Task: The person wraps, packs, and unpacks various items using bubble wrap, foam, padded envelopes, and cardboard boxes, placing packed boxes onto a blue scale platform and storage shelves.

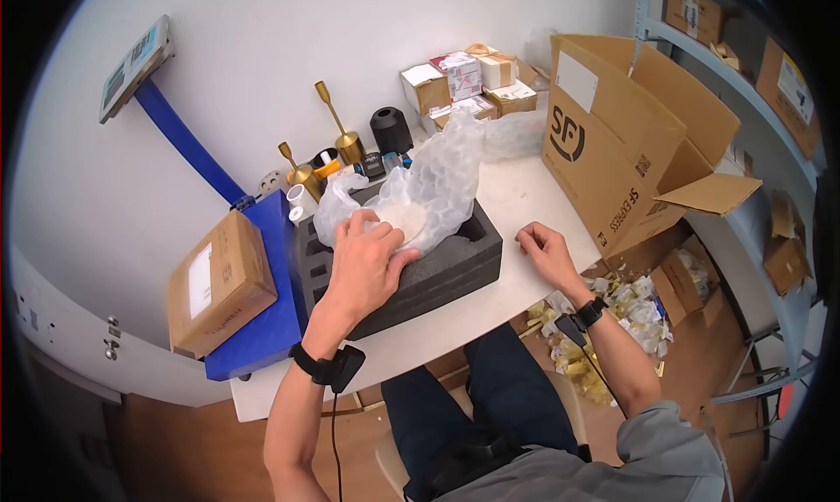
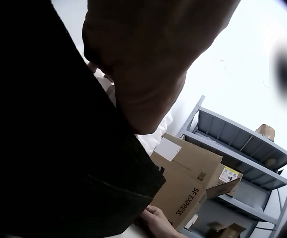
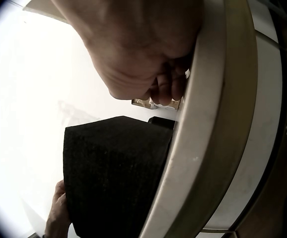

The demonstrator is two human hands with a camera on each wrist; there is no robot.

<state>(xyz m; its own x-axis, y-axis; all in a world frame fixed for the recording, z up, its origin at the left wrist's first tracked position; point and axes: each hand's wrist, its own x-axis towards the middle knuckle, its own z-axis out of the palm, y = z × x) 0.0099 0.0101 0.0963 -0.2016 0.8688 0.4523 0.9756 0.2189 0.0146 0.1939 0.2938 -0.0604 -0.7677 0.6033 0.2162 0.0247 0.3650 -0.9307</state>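
My left hand (image 1: 372, 257) lies over a dark foam block (image 1: 429, 279) with cut-out slots, its bent fingers gripping crumpled clear bubble wrap (image 1: 437, 191). A round pale patch shows through the wrap beside the fingertips. The left wrist view has the hand dark above the foam, with its fingertips hidden. My right hand (image 1: 549, 253) rests at the table's front edge, right of the foam, fingers loosely curled and holding nothing. From the right wrist, the same hand (image 3: 143, 54) hangs by the table edge, apart from the foam block (image 3: 116, 173).
A blue scale (image 1: 271, 301) carrying a cardboard box (image 1: 221, 279) stands at left. Brass holders (image 1: 348, 143) and a black cylinder (image 1: 390, 131) are behind the foam, near small boxes (image 1: 455, 75). A large open carton (image 1: 612, 143) stands at right, by shelving (image 1: 735, 69).
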